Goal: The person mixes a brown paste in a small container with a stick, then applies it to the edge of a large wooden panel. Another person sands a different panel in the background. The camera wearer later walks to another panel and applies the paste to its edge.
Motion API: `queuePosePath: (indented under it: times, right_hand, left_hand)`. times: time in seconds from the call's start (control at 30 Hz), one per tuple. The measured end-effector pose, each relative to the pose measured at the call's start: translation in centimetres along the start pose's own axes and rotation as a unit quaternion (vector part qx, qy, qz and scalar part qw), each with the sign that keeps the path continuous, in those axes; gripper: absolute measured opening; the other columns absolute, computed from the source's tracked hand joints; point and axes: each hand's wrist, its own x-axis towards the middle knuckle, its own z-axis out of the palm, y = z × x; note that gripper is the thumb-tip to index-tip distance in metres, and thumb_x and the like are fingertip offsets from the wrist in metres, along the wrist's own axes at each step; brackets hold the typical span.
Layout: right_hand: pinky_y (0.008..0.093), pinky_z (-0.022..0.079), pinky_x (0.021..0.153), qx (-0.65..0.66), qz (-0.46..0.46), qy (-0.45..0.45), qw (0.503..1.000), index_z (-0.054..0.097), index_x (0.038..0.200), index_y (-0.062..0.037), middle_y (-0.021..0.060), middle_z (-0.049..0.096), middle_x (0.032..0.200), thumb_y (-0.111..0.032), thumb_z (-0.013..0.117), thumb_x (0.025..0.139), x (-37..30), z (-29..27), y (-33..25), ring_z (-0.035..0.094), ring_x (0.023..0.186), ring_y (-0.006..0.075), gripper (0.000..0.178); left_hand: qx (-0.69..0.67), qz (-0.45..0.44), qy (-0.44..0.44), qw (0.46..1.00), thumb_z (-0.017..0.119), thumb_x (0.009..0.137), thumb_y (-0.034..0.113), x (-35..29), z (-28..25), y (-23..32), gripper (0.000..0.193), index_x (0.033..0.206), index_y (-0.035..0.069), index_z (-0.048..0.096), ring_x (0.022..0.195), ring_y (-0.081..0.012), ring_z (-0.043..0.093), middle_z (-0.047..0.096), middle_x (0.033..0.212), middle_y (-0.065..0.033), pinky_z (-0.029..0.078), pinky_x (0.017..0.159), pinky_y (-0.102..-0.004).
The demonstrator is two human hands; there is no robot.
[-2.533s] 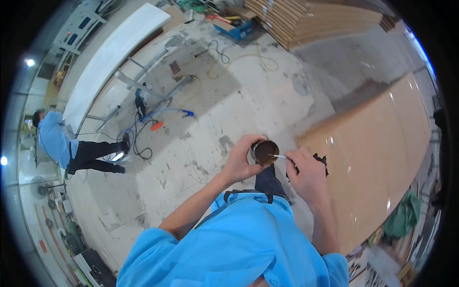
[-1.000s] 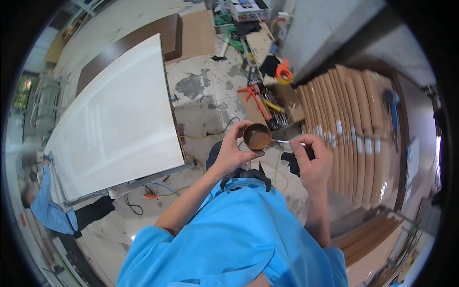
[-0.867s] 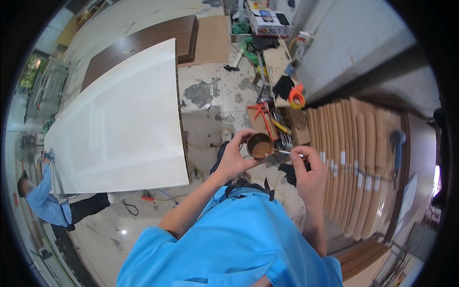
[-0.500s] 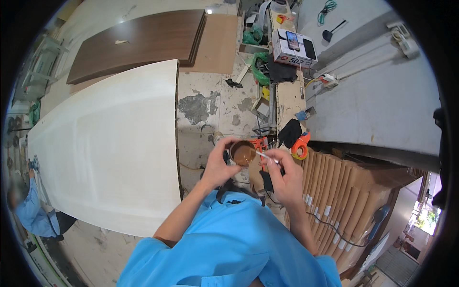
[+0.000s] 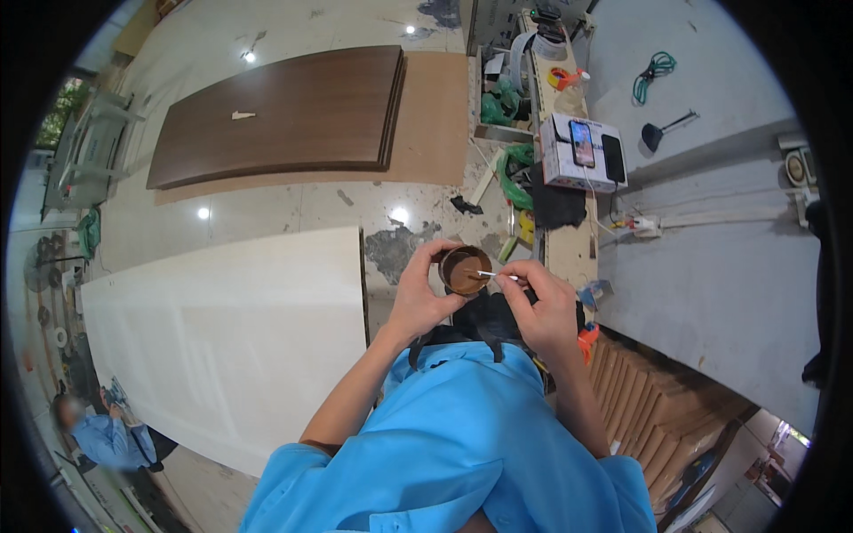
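Held up in front of my waist is a small round cup of brown liquid that looks like paint or stain. My left hand is closed around its left side, the thumb low and the fingers behind the rim. In my right hand, a slim whitish stick is pinched between thumb and fingers. Its tip reaches over the cup's right rim into the brown contents; whether it ends in bristles is too small to tell.
A large white panel lies at my left, with a co-worker at its far left end. Dark brown panels lie beyond on cardboard. At right are a narrow bench, a carton bearing phones, and stacked brown boards.
My view has shifted, so the panels and bench sit lower and farther right in the picture. Both hands keep their hold; the stick's tip now shows farther inside the cup.
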Motion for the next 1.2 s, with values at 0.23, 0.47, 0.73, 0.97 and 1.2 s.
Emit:
queuePosePath:
  times: [0.23, 0.47, 0.73, 0.97, 1.2]
  right_hand:
    - [0.0353, 0.057, 0.067, 0.014, -0.028, 0.029, 0.999, 0.070, 0.105, -0.0022, 0.0152, 0.074, 0.091, -0.006, 0.076, 0.094, 14.0, -1.1, 5.0, 0.075, 0.076, 0.0284, 0.012]
    - [0.0347, 0.057, 0.066, -0.005, -0.013, 0.055, 0.998, 0.070, 0.103, -0.0028, 0.0134, 0.075, 0.092, -0.008, 0.078, 0.094, 26.1, -5.5, 7.5, 0.075, 0.076, 0.0278, 0.014]
    - [0.0362, 0.057, 0.066, 0.003, -0.002, 0.067, 0.998, 0.070, 0.104, -0.0042, 0.0126, 0.076, 0.093, -0.011, 0.076, 0.096, 35.4, -8.0, 9.7, 0.075, 0.077, 0.0283, 0.011]
    - [0.0384, 0.057, 0.067, -0.035, 0.049, 0.086, 0.994, 0.070, 0.104, -0.0034, 0.0124, 0.075, 0.092, -0.011, 0.076, 0.096, 41.0, -6.4, 11.5, 0.074, 0.077, 0.0305, 0.013]
    - [0.0391, 0.055, 0.063, -0.016, 0.126, 0.151, 0.980, 0.071, 0.113, -0.0055, 0.0129, 0.073, 0.081, -0.018, 0.080, 0.094, 49.3, -3.9, 11.2, 0.072, 0.069, 0.0296, 0.024]
  left_hand:
    - [0.023, -0.017, -0.015, 0.999, 0.091, 0.070, 0.007, 14.6, -0.3, -1.2, 0.076, 0.137, 0.005, 0.055, 0.124, -0.0254, 0.064, 0.067, 0.131, -0.0106, 0.047, 0.113, -0.0398]
    - [0.013, -0.037, -0.033, 0.999, 0.093, 0.070, 0.007, 28.3, 0.0, -0.1, 0.078, 0.137, 0.004, 0.053, 0.123, -0.0239, 0.062, 0.065, 0.129, -0.0099, 0.046, 0.111, -0.0390]
    - [0.075, -0.019, -0.070, 0.995, 0.093, 0.070, 0.006, 39.2, 0.3, 0.5, 0.078, 0.137, 0.003, 0.054, 0.123, -0.0246, 0.062, 0.064, 0.131, -0.0104, 0.045, 0.112, -0.0397]
    - [0.071, 0.001, -0.108, 0.992, 0.093, 0.068, 0.005, 46.9, -0.7, -1.2, 0.077, 0.136, 0.004, 0.056, 0.122, -0.0259, 0.061, 0.063, 0.131, -0.0112, 0.048, 0.109, -0.0390]
    - [0.024, -0.003, -0.174, 0.984, 0.095, 0.068, 0.004, 57.5, -4.0, -2.0, 0.077, 0.135, 0.005, 0.057, 0.118, -0.0236, 0.063, 0.064, 0.126, -0.0091, 0.049, 0.106, -0.0371]
